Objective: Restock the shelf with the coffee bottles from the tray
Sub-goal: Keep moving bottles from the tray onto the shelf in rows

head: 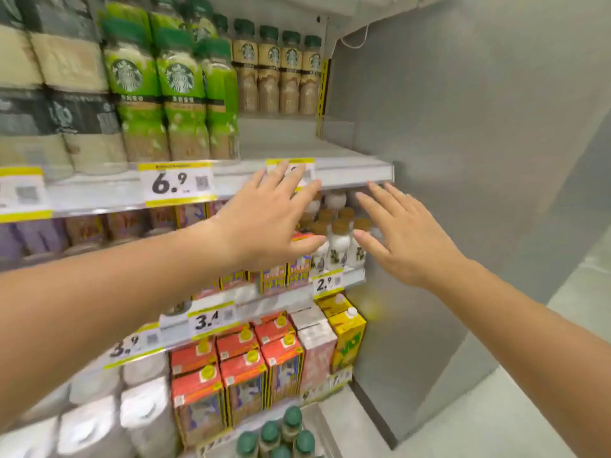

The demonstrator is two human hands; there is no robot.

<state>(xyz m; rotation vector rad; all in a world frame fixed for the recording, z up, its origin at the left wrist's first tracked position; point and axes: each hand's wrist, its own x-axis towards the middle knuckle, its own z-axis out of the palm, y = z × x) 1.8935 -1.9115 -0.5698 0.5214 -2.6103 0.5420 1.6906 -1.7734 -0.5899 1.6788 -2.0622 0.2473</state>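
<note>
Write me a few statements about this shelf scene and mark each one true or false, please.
1. The left hand and the right hand are both open and hold nothing. True.
2. The beige coffee bottles with dark green caps fill the white top shelf to its front edge. False: they stand at the back, with bare shelf in front of them.
3. The yellow-edged price tag under the bright green-labelled bottles reads 2.9. False: it reads 6.9.
4. More dark green-capped bottles stand at the bottom of the view. True.
</note>
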